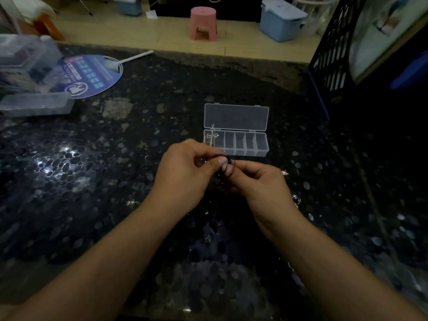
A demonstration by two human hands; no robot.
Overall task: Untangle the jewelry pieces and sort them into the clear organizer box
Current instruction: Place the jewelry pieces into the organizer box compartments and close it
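The clear organizer box [243,144] lies open on the dark stone table, lid [236,117] folded back, with several compartments. A silver cross pendant [212,135] stands over its leftmost compartment. Just in front of the box, my left hand [185,167] and my right hand [259,181] meet and pinch a thin black cord [225,166] looped between their fingertips. Small silver jewelry pieces lie on the table at the right [296,200] and near my right knuckles [284,173]; a small ring [147,157] lies to the left.
A blue round hand fan [92,75] and clear plastic boxes [34,103] sit at the far left. A dark perforated rack [333,56] stands at the right. Beyond the table edge are a pink stool [203,23] and blue bins [281,19].
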